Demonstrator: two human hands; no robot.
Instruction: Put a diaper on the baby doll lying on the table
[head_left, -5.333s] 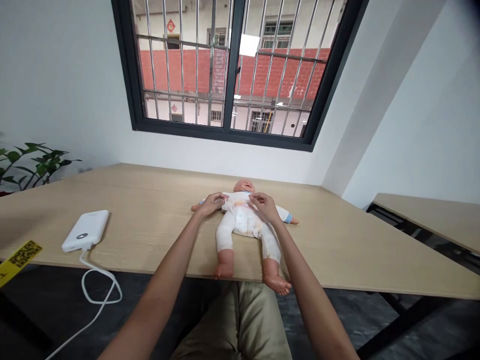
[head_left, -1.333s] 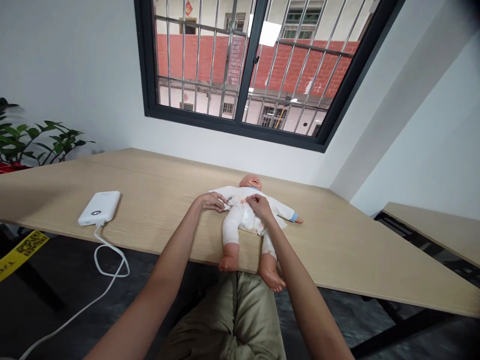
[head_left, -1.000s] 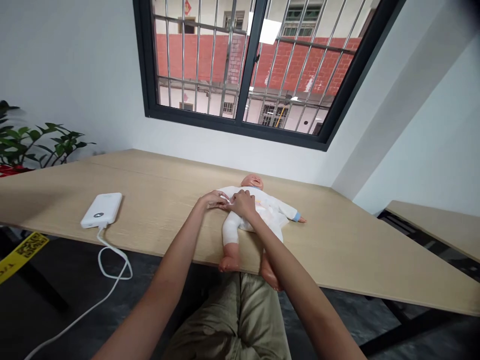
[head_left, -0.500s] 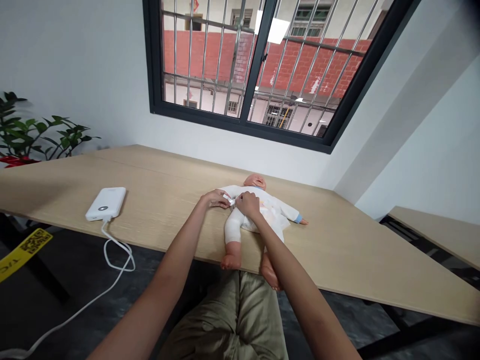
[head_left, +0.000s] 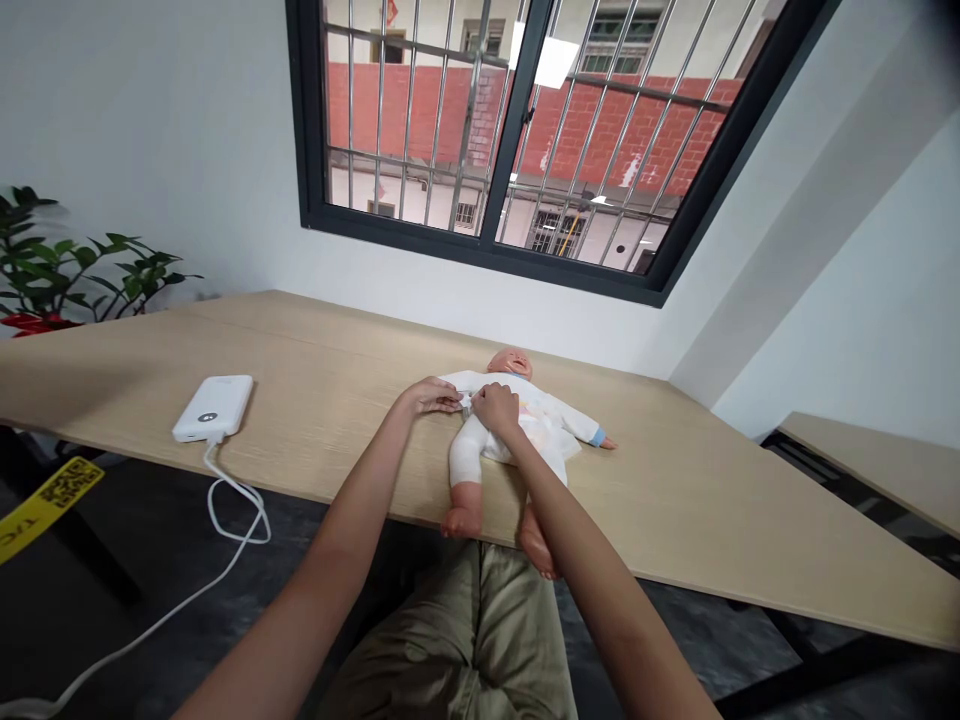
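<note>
A baby doll [head_left: 513,363] in a white garment [head_left: 536,425] lies face up on the table, head towards the window and bare feet at the near edge. At the garment's side, left of the doll's belly, my left hand [head_left: 433,396] has its fingers closed on a small white bit of cloth. Just right of it, my right hand [head_left: 496,406] is closed with its fingertips pressed on the same side of the garment. The exact grip of the right fingertips is hidden behind the hand. The doll's blue-cuffed arm [head_left: 598,437] stretches out to the right.
On the left of the wooden table [head_left: 322,400] lies a white power bank [head_left: 217,405] with a white cable [head_left: 255,515] hanging over the edge. A leafy plant [head_left: 82,265] stands beyond the left end. A barred window [head_left: 495,130] is behind the table.
My left fingers have shifted slightly and now cover more of the white cloth that showed above them before. My right hand and the doll have hardly moved.
</note>
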